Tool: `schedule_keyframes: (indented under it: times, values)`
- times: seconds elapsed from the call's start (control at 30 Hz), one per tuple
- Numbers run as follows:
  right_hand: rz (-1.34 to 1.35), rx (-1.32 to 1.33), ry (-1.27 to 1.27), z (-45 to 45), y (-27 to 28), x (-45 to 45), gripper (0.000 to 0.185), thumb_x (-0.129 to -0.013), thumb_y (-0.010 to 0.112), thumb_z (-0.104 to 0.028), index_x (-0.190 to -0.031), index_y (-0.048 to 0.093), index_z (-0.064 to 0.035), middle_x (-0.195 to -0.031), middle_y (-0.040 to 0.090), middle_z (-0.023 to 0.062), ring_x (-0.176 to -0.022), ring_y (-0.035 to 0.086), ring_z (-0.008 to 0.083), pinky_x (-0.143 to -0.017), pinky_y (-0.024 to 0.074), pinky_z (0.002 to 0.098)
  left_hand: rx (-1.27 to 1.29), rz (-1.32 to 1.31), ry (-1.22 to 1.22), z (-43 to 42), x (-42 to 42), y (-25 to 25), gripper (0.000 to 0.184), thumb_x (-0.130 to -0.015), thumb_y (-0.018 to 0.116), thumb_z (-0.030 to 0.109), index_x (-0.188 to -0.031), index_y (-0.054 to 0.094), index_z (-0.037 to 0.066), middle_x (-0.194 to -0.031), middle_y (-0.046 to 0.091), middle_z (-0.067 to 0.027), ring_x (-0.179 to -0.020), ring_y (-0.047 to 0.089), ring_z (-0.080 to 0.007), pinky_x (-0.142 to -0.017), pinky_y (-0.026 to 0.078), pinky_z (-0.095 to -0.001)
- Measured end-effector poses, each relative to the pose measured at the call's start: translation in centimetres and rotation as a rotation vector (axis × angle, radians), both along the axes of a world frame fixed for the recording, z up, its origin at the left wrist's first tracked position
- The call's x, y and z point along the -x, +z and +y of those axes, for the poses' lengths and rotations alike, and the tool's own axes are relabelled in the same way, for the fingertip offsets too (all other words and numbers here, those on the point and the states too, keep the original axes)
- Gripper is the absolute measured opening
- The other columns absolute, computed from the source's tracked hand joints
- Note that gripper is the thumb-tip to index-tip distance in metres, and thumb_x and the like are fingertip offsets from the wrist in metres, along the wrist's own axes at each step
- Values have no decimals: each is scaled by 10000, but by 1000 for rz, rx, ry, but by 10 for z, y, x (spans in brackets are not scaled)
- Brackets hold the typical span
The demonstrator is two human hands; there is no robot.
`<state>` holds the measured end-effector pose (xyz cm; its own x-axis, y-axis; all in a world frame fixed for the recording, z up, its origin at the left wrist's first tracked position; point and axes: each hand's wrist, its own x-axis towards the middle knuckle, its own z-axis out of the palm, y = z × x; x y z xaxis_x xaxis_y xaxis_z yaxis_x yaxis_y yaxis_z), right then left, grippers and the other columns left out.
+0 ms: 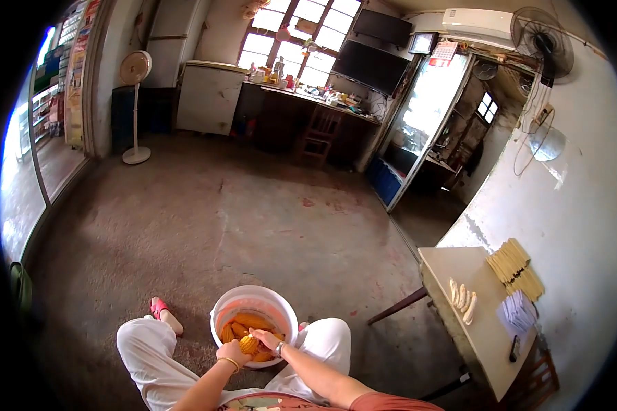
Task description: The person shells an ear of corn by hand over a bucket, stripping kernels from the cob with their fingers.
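Observation:
A white bucket (219, 308) stands on the floor between the person's knees, with several yellow corn cobs (252, 320) inside. Over its near part, my left hand (234, 352), with a yellow band at the wrist, is closed round the lower end of one corn cob (249, 344). My right hand (265, 340), wearing a watch, has its fingers closed on the upper end of the same cob. Both hands are close together, and the fingertips are small and partly hidden.
At the right, a table (445, 264) holds pale cobs (463, 300), yellow stacks (514, 269) and a dark phone-like object (514, 348). A standing fan (136, 103), a white cabinet (209, 98) and a wooden chair (319, 133) are farther back. A glass door (425, 103) stands beyond.

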<state>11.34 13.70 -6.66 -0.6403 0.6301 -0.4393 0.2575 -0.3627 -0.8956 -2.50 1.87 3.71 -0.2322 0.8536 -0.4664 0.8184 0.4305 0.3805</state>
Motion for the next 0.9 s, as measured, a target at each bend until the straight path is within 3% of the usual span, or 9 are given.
schedule_keyframes:
  times: [0.07, 0.2, 0.33, 0.47, 0.6, 0.7, 0.73, 0.77, 0.9]
  values:
    - [39, 86, 46, 4, -12, -3, 398, -924, 551, -445, -1041, 612, -69, -897, 570, -14, -737, 515, 70, -587, 408, 222, -34, -34, 16, 3, 6, -22, 610, -654, 715, 527, -1001, 669, 29, -941, 694, -159, -887, 679, -280, -784, 532, -370]
    - [22, 72, 34, -8, 14, -5, 388, -942, 522, -446, -1013, 619, -77, -833, 558, -19, -708, 521, 74, -577, 412, 221, -35, -74, -37, 2, 8, -33, 645, -654, 693, 548, -1020, 669, 17, -952, 692, -172, -887, 675, -299, -783, 527, -377]
    - [-55, -316, 24, -11, 1, -6, 499, -943, 478, -516, -967, 644, -46, -740, 577, 1, -638, 516, 92, -596, 429, 237, -41, -88, -37, 0, 6, -33, 660, -659, 680, 566, -1021, 669, 15, -943, 691, -180, -888, 675, -306, -789, 527, -382]
    - [-191, -473, 28, -2, -26, -7, 561, -941, 461, -537, -948, 649, -9, -804, 629, 46, -692, 563, 152, -667, 462, 293, -34, -82, 12, -3, -2, -25, 668, -668, 688, 571, -1016, 664, 1, -935, 691, -187, -884, 676, -312, -788, 528, -384]
    - [-239, -579, 18, 3, -44, -8, 462, -947, 513, -446, -852, 640, -12, -721, 627, 100, -678, 580, 184, -667, 473, 341, -39, -73, 29, -3, -7, -26, 647, -686, 705, 543, -1052, 632, 14, -979, 683, -186, -911, 671, -315, -794, 528, -397]
    - [-258, -684, 128, 12, -56, -14, 340, -941, 531, -319, -1087, 642, -33, -1043, 668, 162, -1024, 627, 262, -911, 481, 347, -63, -65, 48, -9, -13, -11, 623, -707, 714, 512, -1070, 591, 21, -1006, 674, -182, -936, 662, -327, -791, 530, -417]
    - [-188, -655, 72, 7, -48, -15, 342, -941, 527, -320, -1086, 643, -33, -1032, 672, 152, -988, 632, 260, -872, 486, 357, -61, -54, 55, -8, -16, -14, 615, -711, 715, 498, -1070, 584, 16, -1012, 674, -181, -943, 661, -328, -787, 531, -420]
    - [-194, -687, 178, 12, -48, -19, 364, -944, 511, -343, -1064, 643, -25, -1014, 676, 142, -953, 634, 249, -820, 488, 356, -107, -44, 44, -10, -16, -26, 600, -706, 717, 489, -1045, 592, 9, -979, 678, -186, -918, 665, -333, -779, 531, -423]
    - [-257, -459, 69, 1, -24, -14, 605, -929, 444, -580, -862, 679, -27, -803, 679, 84, -765, 631, 183, -726, 488, 337, -90, -79, 38, -14, -12, -18, 567, -701, 714, 482, -994, 617, 7, -901, 683, -194, -856, 671, -347, -759, 532, -428]
